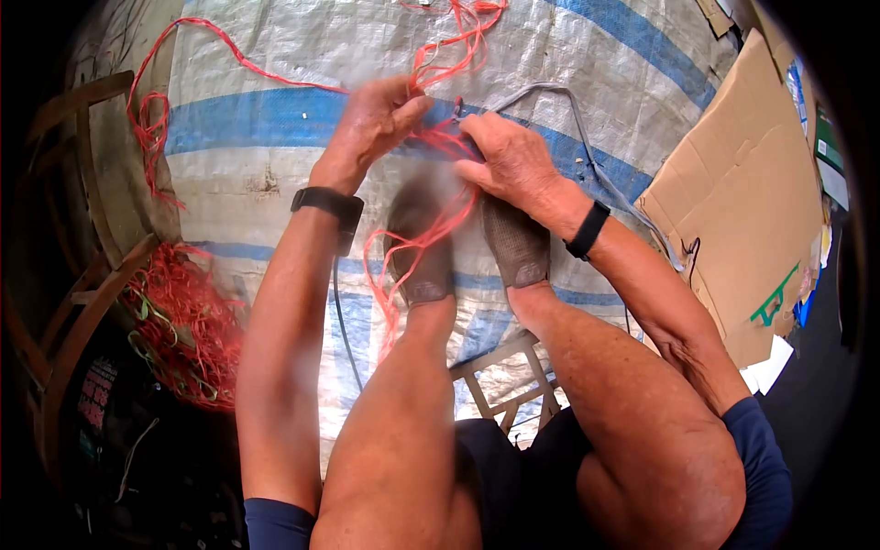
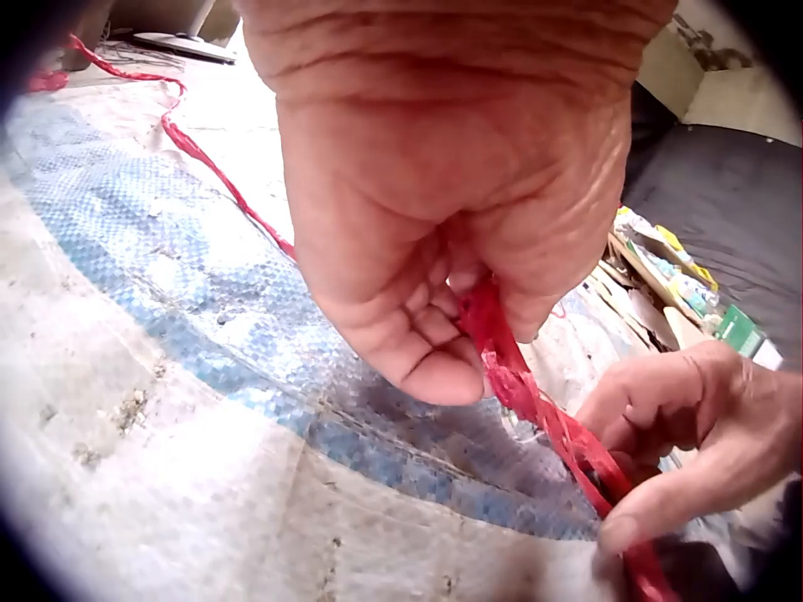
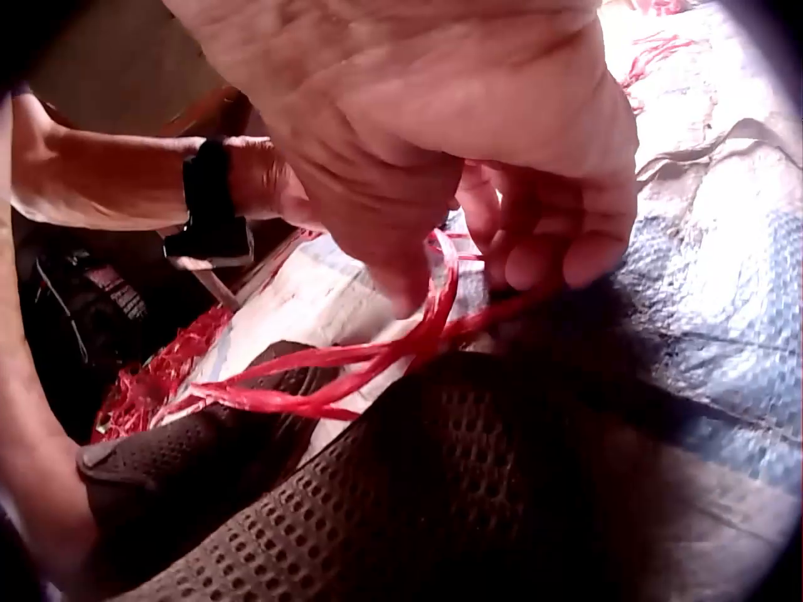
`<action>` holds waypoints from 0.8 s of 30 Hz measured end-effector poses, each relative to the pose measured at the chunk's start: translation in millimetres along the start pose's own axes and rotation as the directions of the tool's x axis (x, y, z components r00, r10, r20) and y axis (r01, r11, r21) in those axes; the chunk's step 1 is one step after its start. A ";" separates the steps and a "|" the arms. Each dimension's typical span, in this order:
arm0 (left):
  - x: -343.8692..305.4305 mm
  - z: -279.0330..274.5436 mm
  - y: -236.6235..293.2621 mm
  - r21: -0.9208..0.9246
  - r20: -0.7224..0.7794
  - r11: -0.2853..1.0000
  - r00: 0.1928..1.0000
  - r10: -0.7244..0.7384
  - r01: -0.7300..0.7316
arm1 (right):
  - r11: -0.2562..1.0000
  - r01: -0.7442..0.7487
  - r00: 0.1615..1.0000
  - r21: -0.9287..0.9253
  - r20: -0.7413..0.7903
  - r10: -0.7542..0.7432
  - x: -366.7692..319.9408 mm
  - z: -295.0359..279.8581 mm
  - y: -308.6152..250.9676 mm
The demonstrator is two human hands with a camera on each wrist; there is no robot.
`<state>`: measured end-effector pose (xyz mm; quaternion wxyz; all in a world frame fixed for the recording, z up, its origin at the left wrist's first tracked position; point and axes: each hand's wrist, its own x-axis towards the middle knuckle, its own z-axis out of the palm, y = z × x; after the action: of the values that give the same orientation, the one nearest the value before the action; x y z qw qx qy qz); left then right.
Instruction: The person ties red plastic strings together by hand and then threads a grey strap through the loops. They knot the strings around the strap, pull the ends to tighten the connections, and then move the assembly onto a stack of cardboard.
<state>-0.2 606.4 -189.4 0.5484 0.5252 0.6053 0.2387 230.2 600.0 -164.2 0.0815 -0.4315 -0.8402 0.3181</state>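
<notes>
Both hands are over the sheet, a short way apart, with red plastic twine (image 2: 515, 383) stretched between them. My left hand (image 1: 371, 119) grips the twine bundle in its curled fingers; the palm covers part of it in the left wrist view. Further along, my right hand (image 1: 513, 160) pinches the same strands between thumb and fingers. Loose ends (image 1: 422, 240) trail from the right hand down across a dark mesh shoe (image 1: 426, 266). In the right wrist view, loops of twine (image 3: 433, 320) hang below the thumb. Beyond the left hand, more strands (image 1: 449, 60) lie on the sheet.
A white and blue woven sheet (image 1: 266, 174) covers the floor. To the left are a tangled heap of red twine (image 1: 188, 330) and a wooden frame (image 1: 87, 339). Flattened cardboard (image 1: 742, 202) lies at the right, near a grey strap (image 1: 587, 137).
</notes>
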 end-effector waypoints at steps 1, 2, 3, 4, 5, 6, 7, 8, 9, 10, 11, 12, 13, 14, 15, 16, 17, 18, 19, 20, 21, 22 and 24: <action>1.0 0.3 -2.8 0.000 0.000 1.000 1.000 0.000 0.000 | 0.999 0.012 1.000 -0.047 0.014 -0.011 0.2 5.2 1.4; 3.7 0.9 -6.2 -0.001 -0.020 1.000 0.999 0.028 -0.028 | 0.995 0.025 0.999 -0.094 0.029 -0.022 0.2 10.1 3.0; 5.4 0.9 -6.0 -0.002 -0.038 0.998 0.998 0.056 -0.056 | 0.995 0.026 0.999 -0.094 0.029 -0.023 0.5 13.1 1.9; 6.0 0.8 -6.0 -0.004 -0.039 0.998 0.998 0.055 -0.055 | 0.995 0.019 0.997 -0.095 0.076 -0.012 0.5 16.4 0.5; 7.0 0.3 -6.0 -0.033 -0.028 0.999 0.999 0.037 -0.038 | 0.995 0.014 0.992 -0.096 0.122 -0.002 1.0 19.8 -0.7; 8.2 -1.2 -3.7 -0.060 -0.016 0.998 1.000 0.020 -0.021 | 0.995 0.016 0.992 -0.097 0.122 -0.004 5.0 18.7 -6.9; 9.5 -3.0 -1.6 -0.060 -0.017 0.998 1.000 0.020 -0.021 | 0.957 -0.184 0.955 0.225 0.271 0.120 8.7 18.2 -13.3; 10.8 -4.9 0.4 -0.020 -0.002 1.000 1.000 -0.001 0.001 | 0.778 -0.402 0.878 0.482 0.444 0.178 11.7 17.8 -20.2; 11.8 -6.2 0.9 0.021 0.012 1.000 1.000 -0.023 0.023 | 0.590 -0.559 0.799 0.582 0.568 0.196 14.9 13.1 -32.6; 13.4 -6.9 -2.9 0.022 0.011 0.999 1.000 -0.025 0.024 | 0.590 -0.559 0.799 0.583 0.569 0.194 17.1 14.4 -43.5; 14.8 -7.3 -6.5 0.046 0.011 0.999 1.000 0.001 -0.001 | 0.381 -0.665 0.733 0.642 0.660 0.168 19.2 16.7 -54.1; 15.6 -6.4 -10.2 0.071 0.012 0.997 1.000 0.028 -0.028 | 0.154 -0.745 0.666 0.649 0.737 0.115 21.2 17.6 -64.1; 14.7 -4.7 -11.4 0.074 0.010 0.997 0.999 0.033 -0.033 | 0.088 -0.781 0.624 0.618 0.775 0.103 24.0 14.9 -72.9; 12.4 -3.4 -12.6 0.027 0.007 1.000 1.000 0.015 -0.016 | 0.001 -0.760 0.643 0.649 0.753 0.140 20.8 29.1 -77.8; 11.3 -3.9 -9.5 -0.020 0.002 1.000 1.000 0.002 -0.002 | 0.072 -0.773 0.633 0.630 0.760 0.147 22.9 28.0 -84.5; 9.6 -3.3 -6.6 0.030 -0.011 0.999 1.000 -0.017 0.017 | 0.143 -0.782 0.623 0.607 0.766 0.158 25.0 26.1 -88.6; 9.2 -2.4 -3.8 0.094 -0.029 0.995 0.999 0.015 -0.012 | 0.301 -0.772 0.625 0.560 0.754 0.199 22.8 32.4 -87.1; 7.9 -0.4 -3.7 0.157 -0.045 0.987 0.998 0.044 -0.037 | 0.304 -0.770 0.627 0.561 0.752 0.201 16.8 44.5 -80.3; 6.5 1.4 -4.3 0.158 -0.049 0.987 0.998 0.049 -0.041 | 0.638 -0.512 0.815 0.576 0.561 0.147 12.5 55.4 -74.8; 6.1 2.8 -4.9 0.197 -0.095 0.976 0.989 0.115 -0.094 | 0.871 -0.176 0.932 0.459 0.362 -0.003 9.8 65.1 -67.1; 5.6 4.3 -5.9 0.238 -0.136 0.961 0.974 0.179 -0.143 | 0.910 -0.166 0.932 0.381 0.361 0.019 8.6 59.0 -64.6; 5.1 5.6 -6.8 0.239 -0.140 0.960 0.973 0.183 -0.146 | 0.911 -0.162 0.933 0.378 0.359 0.016 13.9 41.2 -65.3; 5.8 5.8 -6.5 0.332 -0.168 0.925 0.953 0.251 -0.185 | 0.962 -0.169 0.853 0.213 0.520 0.035 25.5 4.9 -62.7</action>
<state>3.5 607.8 -199.0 0.3621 0.6421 0.6266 0.2529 170.3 590.9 -133.7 -0.1078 -0.3620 -0.7602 0.5286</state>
